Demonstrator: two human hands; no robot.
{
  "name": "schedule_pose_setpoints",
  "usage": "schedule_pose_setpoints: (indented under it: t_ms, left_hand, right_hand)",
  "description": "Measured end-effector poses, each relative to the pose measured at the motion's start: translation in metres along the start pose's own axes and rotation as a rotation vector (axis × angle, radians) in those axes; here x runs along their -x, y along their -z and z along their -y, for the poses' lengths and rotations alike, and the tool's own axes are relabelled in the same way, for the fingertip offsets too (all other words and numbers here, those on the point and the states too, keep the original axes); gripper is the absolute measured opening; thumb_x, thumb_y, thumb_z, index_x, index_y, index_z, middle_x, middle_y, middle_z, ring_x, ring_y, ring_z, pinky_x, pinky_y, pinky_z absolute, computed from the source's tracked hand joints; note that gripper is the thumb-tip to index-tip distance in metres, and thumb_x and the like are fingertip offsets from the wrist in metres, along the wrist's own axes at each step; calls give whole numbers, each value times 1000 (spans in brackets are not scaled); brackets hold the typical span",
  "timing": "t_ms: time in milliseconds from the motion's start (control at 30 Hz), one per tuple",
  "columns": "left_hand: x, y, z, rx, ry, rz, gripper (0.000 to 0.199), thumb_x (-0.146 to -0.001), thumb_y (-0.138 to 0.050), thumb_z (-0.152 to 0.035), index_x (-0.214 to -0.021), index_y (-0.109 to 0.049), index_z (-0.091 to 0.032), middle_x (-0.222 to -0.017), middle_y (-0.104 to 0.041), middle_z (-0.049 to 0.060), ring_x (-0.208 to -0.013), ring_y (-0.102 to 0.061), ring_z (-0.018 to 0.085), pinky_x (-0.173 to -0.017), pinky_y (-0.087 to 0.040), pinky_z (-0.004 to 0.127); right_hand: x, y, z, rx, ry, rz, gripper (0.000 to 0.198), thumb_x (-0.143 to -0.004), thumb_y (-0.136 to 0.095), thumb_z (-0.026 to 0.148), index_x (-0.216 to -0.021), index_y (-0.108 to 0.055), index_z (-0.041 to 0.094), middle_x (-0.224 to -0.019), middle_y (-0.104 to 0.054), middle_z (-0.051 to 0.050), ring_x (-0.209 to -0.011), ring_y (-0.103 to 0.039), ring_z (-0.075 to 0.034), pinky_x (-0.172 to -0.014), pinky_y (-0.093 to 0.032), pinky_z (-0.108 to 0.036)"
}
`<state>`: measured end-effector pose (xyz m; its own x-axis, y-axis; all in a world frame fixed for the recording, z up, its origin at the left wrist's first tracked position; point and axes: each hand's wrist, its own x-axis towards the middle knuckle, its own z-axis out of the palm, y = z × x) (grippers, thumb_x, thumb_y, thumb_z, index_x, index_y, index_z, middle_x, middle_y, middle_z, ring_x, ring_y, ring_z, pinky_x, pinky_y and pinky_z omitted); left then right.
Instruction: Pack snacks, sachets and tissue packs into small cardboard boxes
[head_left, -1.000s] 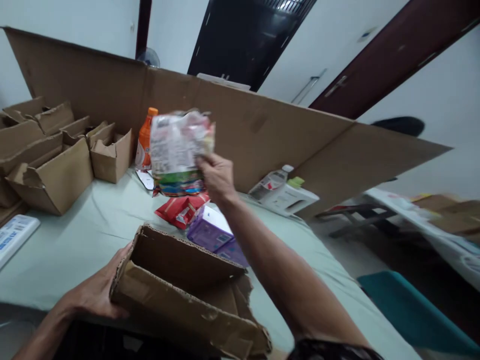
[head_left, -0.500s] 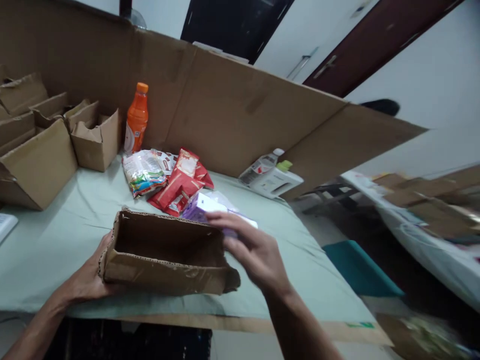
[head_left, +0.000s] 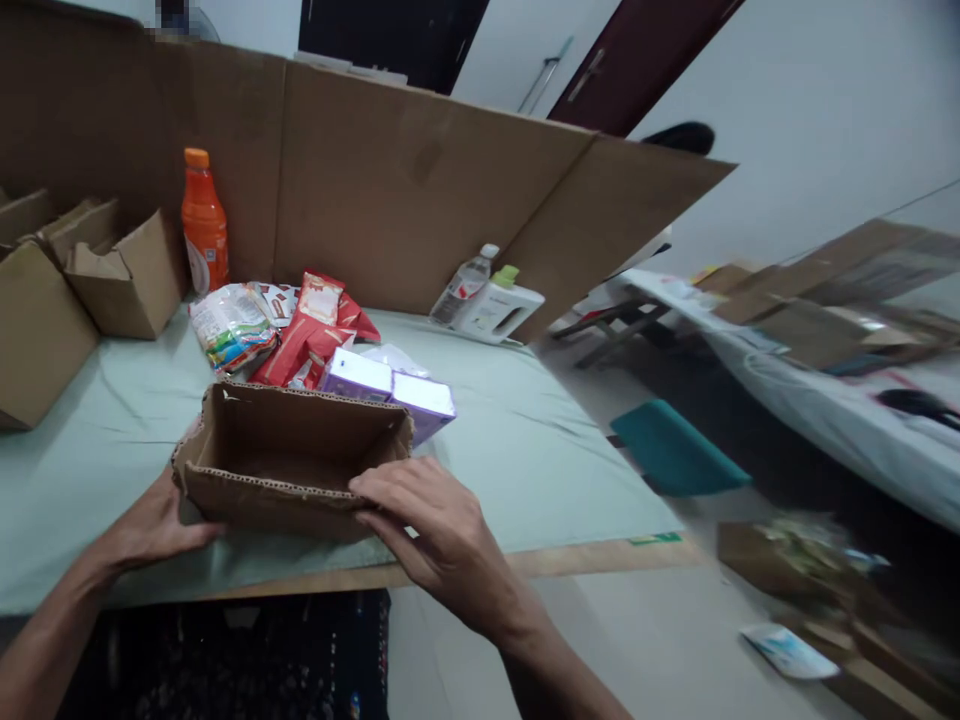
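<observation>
An open-topped cardboard box [head_left: 277, 505] sits at the front of the table, its inside bare. My left hand [head_left: 154, 520] grips its left end, thumb along the front and the other fingers partly hidden behind it. At the front right corner, my right hand [head_left: 431, 520] pinches the box's wall between thumb and fingers. Just behind the box lie purple-and-white packs [head_left: 394, 385], red packets [head_left: 307, 340] and a colourful plastic snack bag [head_left: 232, 325].
An orange drink bottle [head_left: 204, 225] stands by a cardboard divider [head_left: 420, 190]. Small cardboard boxes [head_left: 124, 275] are at the left. A clear bottle [head_left: 465, 285] and a white jug [head_left: 499, 308] lean at the back. A teal chair seat [head_left: 675, 450] is right of the table.
My right hand has moved from the box's far right corner down to its front right corner and closed on the wall there. The view has swung right.
</observation>
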<state>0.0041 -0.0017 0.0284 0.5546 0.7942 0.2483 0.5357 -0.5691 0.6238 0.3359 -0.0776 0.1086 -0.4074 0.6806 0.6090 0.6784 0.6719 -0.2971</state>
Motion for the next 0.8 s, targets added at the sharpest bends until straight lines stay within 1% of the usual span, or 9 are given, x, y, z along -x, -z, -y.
schedule_pose_setpoints:
  t_ms: [100, 133, 267, 333, 433, 500, 600, 733, 800]
  left_hand:
    - [16, 27, -33, 41, -76, -142, 108, -90, -73, -36, -167, 4, -28, -171, -25, 19, -155, -31, 43, -122, -35, 68]
    - [18, 35, -46, 38, -111, -148, 107, -92, -70, -30, -167, 6, -29, -172, -24, 18, -158, -26, 41, -124, -29, 68]
    - [6, 51, -81, -120, -289, -61, 69, -93, -59, -11, -158, -39, -27, -149, -59, 11, -152, -40, 30, -123, -41, 55]
    - [-2, 51, -85, -215, -379, -74, 54, -90, -56, -5, -141, -57, -25, -130, -71, 8, -143, -50, 28, -114, -49, 47]
    - [-9, 47, -82, -286, -431, -139, 44, -86, -56, 0, -120, -69, -24, -106, -77, 3, -127, -59, 28, -104, -51, 44]
    - [-8, 44, -79, -298, -447, -138, 40, -85, -55, 0, -111, -71, -26, -105, -76, 3, -123, -61, 28, -103, -49, 46]
    - [-6, 41, -76, -343, -452, -147, 36, -87, -56, -2, -107, -73, -27, -117, -72, 5, -123, -60, 31, -102, -47, 50]
    - [-4, 35, -78, -395, -417, -177, 32, -91, -55, -2, -106, -71, -25, -128, -66, 9, -127, -56, 34, -101, -45, 54]
    - [-3, 33, -81, -391, -397, -185, 31, -91, -54, -1, -105, -71, -24, -129, -65, 10, -130, -54, 34, -103, -44, 55]
  right_hand:
    - [0, 4, 4, 8, 60, 13, 18, -99, -54, 6, -102, -66, 19, -96, -79, -5, -86, -71, -18, -73, -49, -34]
    - [0, 4, 5, 16, 94, 28, 19, -99, -52, 4, -101, -66, 18, -96, -79, -5, -85, -70, -17, -73, -48, -34]
    - [-1, 3, 10, 10, 194, 101, 24, -103, -48, 9, -95, -69, 17, -97, -79, -6, -81, -68, -16, -71, -46, -34]
    - [-1, 6, 13, -37, 174, 132, 24, -107, -50, 25, -97, -70, 16, -97, -79, -8, -79, -68, -17, -71, -48, -36]
    - [3, 23, 9, -251, 109, 107, 47, -106, -45, 57, -106, -72, 18, -105, -79, -9, -94, -72, -22, -82, -54, -41]
    - [5, 39, -9, -329, 8, -8, 43, -107, -43, 55, -109, -72, 24, -112, -79, -7, -109, -71, -24, -93, -56, -45]
    - [0, 53, -66, -109, -253, -125, 20, -101, -60, 39, -112, -73, 29, -123, -77, -6, -120, -68, -27, -105, -52, -50]
    - [-22, 35, -150, 268, -540, 294, 71, -77, -81, 43, -142, -60, 21, -150, -60, -17, -141, -52, -40, -113, -44, -57]
    - [-33, 19, -170, 340, -612, 474, 78, -71, -84, 37, -142, -60, 18, -147, -62, -18, -135, -57, -40, -108, -49, -51]
